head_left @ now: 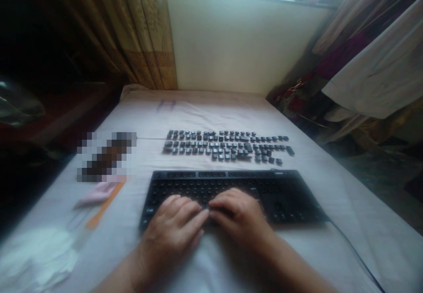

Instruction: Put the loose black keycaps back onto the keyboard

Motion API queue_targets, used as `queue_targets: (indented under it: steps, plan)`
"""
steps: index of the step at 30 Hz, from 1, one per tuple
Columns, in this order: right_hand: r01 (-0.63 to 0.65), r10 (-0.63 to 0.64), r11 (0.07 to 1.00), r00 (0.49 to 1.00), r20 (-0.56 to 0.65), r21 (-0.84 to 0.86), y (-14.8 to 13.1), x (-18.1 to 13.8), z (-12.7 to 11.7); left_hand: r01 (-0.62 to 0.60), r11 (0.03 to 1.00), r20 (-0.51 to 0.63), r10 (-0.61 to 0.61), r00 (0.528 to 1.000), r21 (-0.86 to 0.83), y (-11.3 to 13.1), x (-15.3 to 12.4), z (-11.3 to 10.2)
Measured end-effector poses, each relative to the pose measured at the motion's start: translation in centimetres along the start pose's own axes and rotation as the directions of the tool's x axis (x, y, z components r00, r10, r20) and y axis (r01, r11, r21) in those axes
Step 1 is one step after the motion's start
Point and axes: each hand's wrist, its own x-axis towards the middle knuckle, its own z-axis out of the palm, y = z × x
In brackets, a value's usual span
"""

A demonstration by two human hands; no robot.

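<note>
A black keyboard point(291, 191) lies on the light cloth, many of its keycaps off. My left hand point(176, 224) rests over its front left part, fingers bent on the keys and thumb by the front edge, so it is closed on the keyboard. Close beside it, my right hand point(239, 216) is closed, thumb and forefinger pinched above the middle keys. The fingertips of both hands nearly meet; anything small between them is hidden. Loose black keycaps point(216, 145) lie in rows beyond the keyboard.
Left of the keyboard lie an orange strip-like tool point(105, 205), a pink cloth point(101, 191) and a pixelated item point(107, 156). White crumpled material point(39, 257) is at the near left. A cable point(357, 253) runs off to the right. Curtains point(145, 33) hang behind.
</note>
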Motion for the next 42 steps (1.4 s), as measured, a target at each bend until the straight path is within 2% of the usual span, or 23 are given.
queue_targets:
  steps: [8,14,18,21,27,42]
  plan:
    - [0.02,-0.02,1.0,1.0,-0.017,0.0,0.0,0.0,0.0,0.005,1.0,0.005,-0.005,1.0,-0.018,0.2,0.0,0.1]
    - [0.14,-0.141,0.99,0.989,-0.052,-0.019,0.2,-0.4,-0.6,0.005,1.0,-0.006,-0.005,1.0,-0.004,0.3,0.0,0.1]
    - [0.173,-0.193,0.968,0.976,-0.102,-0.181,0.0,-0.9,-0.9,0.008,1.0,-0.005,-0.008,1.0,0.006,0.2,-0.1,0.2]
    - [0.223,-0.258,0.925,0.963,-0.079,-0.308,-0.3,-1.1,-1.0,0.018,1.0,-0.004,-0.018,1.0,0.002,0.3,-0.2,0.4]
    - [0.272,-0.318,0.882,0.946,-0.06,-0.386,-0.7,-1.0,-0.8,0.036,0.999,-0.03,-0.036,0.999,-0.017,0.5,-0.3,0.5]
    - [0.309,-0.349,0.879,0.936,-0.047,-0.363,-1.0,-0.8,-0.5,0.045,0.999,-0.02,-0.045,0.999,-0.01,0.6,-0.4,0.8]
